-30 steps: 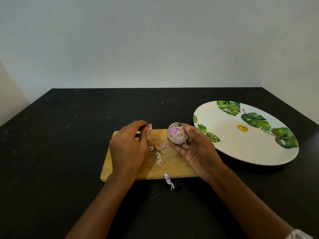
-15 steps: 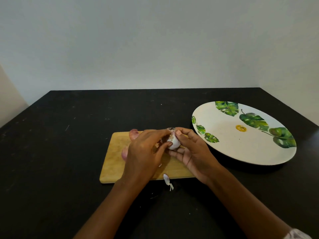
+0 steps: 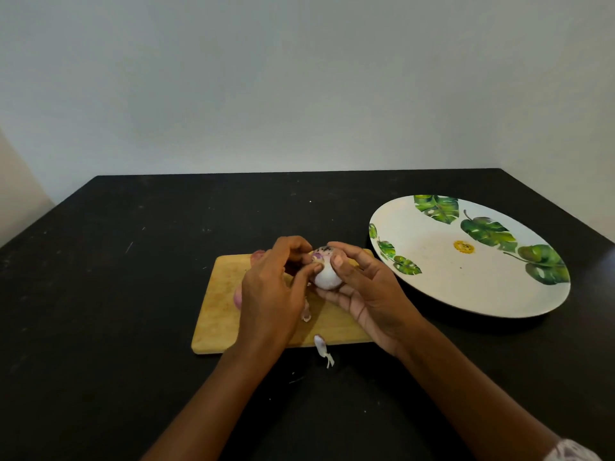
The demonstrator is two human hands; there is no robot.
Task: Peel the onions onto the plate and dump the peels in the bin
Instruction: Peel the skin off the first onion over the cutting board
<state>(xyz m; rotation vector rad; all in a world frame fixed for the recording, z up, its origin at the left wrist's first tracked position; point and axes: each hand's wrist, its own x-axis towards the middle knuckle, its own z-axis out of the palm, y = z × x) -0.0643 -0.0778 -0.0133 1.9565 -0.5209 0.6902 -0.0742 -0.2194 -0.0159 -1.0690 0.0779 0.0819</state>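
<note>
A small onion [image 3: 325,272], pale below and purple with dark specks on top, sits in my right hand [image 3: 367,294], whose fingers and thumb curl round it over the wooden cutting board [image 3: 216,314]. My left hand [image 3: 273,287] pinches at the onion's left side with thumb and fingertips. Two more reddish onions [image 3: 238,296] peek out from behind my left hand on the board. A loose peel [image 3: 306,312] lies on the board and another peel [image 3: 322,349] lies on the table just off the board's front edge. The leaf-patterned white plate [image 3: 472,281] stands to the right.
Everything rests on a black table [image 3: 133,294] against a plain wall. The table's back edge and right corner are in view. No bin shows in the frame.
My left hand moved right from the board to the onion and now pinches it. My right hand turned the onion slightly, showing more of its pale side.
</note>
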